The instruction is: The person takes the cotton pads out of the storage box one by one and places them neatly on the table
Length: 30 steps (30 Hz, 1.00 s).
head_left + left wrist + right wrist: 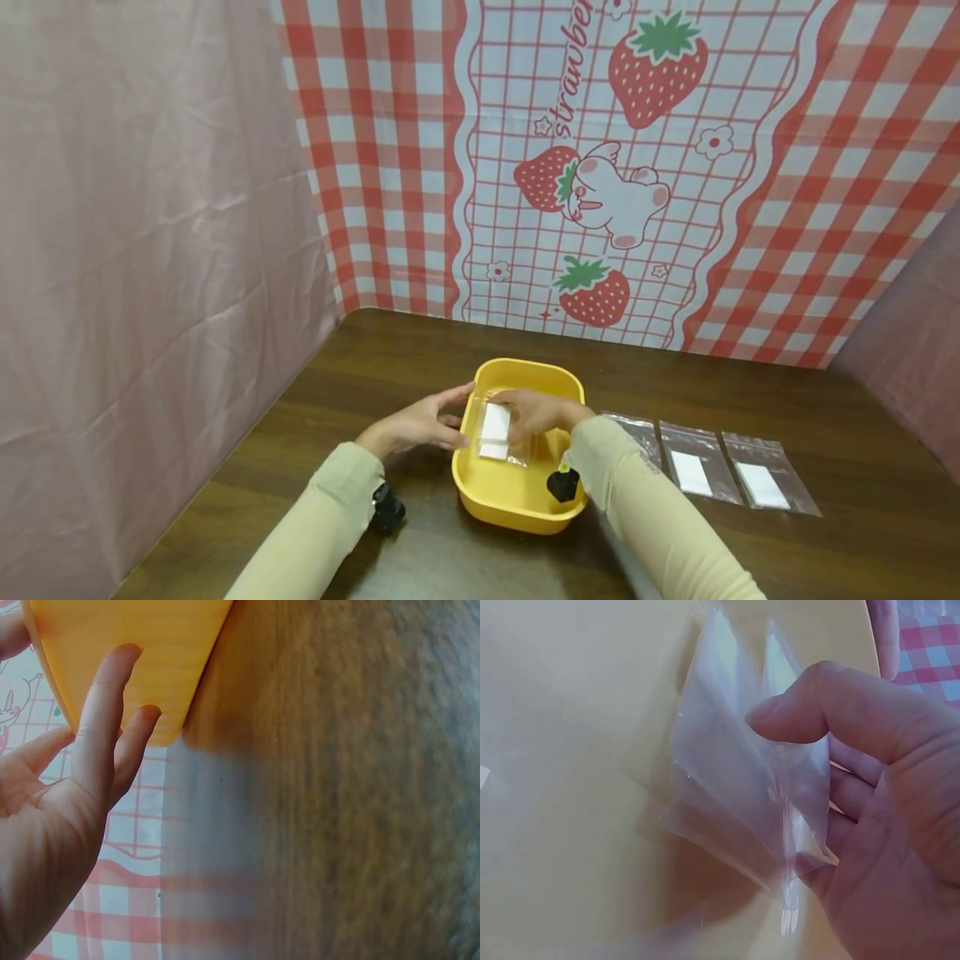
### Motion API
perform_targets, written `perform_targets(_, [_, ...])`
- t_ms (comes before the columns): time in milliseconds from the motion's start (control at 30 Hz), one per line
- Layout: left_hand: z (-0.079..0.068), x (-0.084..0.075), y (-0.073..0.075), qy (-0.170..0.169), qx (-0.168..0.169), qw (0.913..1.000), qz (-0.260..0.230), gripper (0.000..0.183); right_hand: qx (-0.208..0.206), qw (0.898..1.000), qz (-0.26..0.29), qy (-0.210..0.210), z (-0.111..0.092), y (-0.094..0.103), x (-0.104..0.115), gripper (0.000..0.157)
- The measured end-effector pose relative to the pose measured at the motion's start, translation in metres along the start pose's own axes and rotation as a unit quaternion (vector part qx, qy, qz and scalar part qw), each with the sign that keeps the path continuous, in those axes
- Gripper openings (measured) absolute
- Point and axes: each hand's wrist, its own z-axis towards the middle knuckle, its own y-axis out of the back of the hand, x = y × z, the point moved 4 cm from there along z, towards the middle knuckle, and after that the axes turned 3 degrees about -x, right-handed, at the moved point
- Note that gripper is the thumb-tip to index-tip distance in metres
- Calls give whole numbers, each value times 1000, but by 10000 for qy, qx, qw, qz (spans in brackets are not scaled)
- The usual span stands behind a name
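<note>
A yellow plastic tub (517, 518) stands on the dark wood table. My right hand (536, 412) reaches inside it and grips clear zip bags (495, 425) with white cards in them, near the tub's left wall. In the right wrist view, several overlapping layers of the clear bags (727, 765) fan out between the thumb and the curled fingers. My left hand (420, 423) is at the tub's left side, its fingers spread and fairly straight. In the left wrist view, its fingertips (127, 656) lie along the outer wall of the tub (172, 645).
To the right of the tub, three clear zip bags lie in a row: one partly behind the right sleeve (637, 433), a middle bag (692, 473) and an end bag (763, 485), the last two with white cards. A checked strawberry cloth (397, 167) hangs behind the table.
</note>
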Motion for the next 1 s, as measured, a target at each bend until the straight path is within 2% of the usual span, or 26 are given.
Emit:
perform_targets(200, [1, -1, -1, -61, 13, 10000, 19, 88, -304, 9995, 48, -8, -1, 7, 2, 66])
perform_targets(433, [1, -1, -1, 35, -60, 10000, -26, 88, -536, 9977, -137, 381, -4, 19, 9, 63])
perform_targets(700, [1, 1, -3, -65, 42, 9999, -139, 88, -753, 9967, -126, 275, -8, 29, 13, 64])
perform_targets(833, [0, 0, -3, -55, 60, 9998, -161, 88, -910, 9957, -119, 83, -11, 35, 16, 67])
perform_targets(1000, [0, 0, -1, -141, 50, 9999, -48, 88, -1089, 9939, -131, 132, -17, 44, 22, 69])
